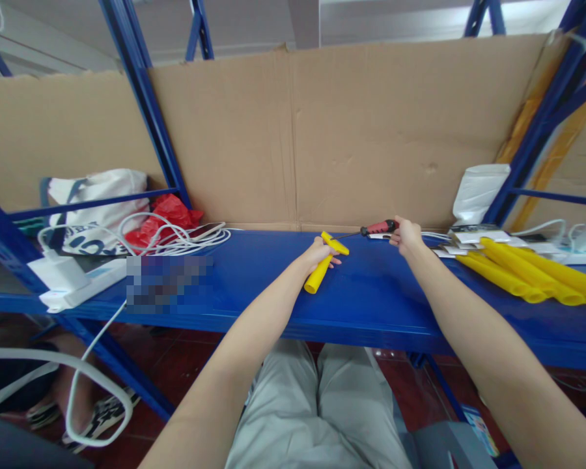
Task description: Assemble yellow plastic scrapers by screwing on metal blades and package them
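Over the blue tabletop, my left hand (317,255) is wrapped round a yellow T-shaped piece (317,277) with a tube-like handle, its crosspiece pointing away from me. My right hand (407,236) grips the end of a screwdriver (378,228) with a red and black handle. The screwdriver lies nearly level, its thin shaft reaching left to the yellow crosspiece. Whether the tip sits in a screw is too small to tell.
Several yellow tubes (527,273) lie at the right beside stacked small boxes (476,234) and a white pouch (481,192). At left are coiled white cables (176,238), a red plastic bag (163,218), a cloth bag (102,208) and a power strip (90,283). Cardboard (361,137) stands behind.
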A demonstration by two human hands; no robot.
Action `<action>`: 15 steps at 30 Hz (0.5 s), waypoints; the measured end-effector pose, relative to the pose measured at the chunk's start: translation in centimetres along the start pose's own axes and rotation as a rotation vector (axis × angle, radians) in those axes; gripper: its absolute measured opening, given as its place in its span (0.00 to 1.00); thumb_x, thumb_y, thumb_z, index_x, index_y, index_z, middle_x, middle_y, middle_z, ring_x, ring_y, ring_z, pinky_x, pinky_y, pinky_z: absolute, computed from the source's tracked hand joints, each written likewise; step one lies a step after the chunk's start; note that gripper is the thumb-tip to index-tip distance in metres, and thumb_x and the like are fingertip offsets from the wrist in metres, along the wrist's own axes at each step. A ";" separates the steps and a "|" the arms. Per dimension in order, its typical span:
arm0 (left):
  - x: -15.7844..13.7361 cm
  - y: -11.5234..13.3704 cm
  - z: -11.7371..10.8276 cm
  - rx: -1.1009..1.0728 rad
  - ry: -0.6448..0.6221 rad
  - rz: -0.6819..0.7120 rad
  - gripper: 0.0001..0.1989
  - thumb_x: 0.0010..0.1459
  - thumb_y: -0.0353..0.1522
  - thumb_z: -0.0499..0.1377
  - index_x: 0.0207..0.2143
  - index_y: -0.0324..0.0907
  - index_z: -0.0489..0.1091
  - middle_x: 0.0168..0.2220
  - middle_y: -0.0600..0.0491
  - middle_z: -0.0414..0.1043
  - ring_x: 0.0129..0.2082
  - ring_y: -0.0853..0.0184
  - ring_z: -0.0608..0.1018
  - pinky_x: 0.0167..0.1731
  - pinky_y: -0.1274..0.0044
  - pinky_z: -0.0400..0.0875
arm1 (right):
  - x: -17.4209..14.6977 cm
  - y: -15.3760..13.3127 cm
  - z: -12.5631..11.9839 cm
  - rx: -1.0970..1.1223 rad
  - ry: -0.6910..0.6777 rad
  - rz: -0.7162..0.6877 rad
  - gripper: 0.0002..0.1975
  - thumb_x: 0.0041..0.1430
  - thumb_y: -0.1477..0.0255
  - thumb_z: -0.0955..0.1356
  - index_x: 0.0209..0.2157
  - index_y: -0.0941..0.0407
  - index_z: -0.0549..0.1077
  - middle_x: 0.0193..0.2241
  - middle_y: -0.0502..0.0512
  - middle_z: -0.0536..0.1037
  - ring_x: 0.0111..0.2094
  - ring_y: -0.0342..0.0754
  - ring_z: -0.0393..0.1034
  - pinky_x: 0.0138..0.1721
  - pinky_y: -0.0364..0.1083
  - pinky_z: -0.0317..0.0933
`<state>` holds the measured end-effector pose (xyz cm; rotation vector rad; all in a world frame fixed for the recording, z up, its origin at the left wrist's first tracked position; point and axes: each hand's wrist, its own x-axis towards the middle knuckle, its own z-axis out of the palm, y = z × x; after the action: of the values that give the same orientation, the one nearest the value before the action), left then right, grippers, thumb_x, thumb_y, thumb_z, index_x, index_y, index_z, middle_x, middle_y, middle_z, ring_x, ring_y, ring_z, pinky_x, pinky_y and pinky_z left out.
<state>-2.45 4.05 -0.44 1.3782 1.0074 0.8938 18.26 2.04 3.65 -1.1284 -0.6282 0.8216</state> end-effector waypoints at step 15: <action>0.8 -0.4 -0.2 -0.007 0.093 -0.019 0.24 0.49 0.25 0.64 0.48 0.35 0.60 0.36 0.40 0.75 0.22 0.67 0.77 0.21 0.77 0.69 | 0.4 -0.2 0.3 0.023 -0.067 -0.205 0.15 0.55 0.68 0.67 0.26 0.52 0.54 0.12 0.37 0.48 0.11 0.36 0.42 0.12 0.38 0.39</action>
<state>-2.38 4.84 -0.88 1.3292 1.0851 0.9538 18.27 2.49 3.94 -1.0001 -0.7751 0.6909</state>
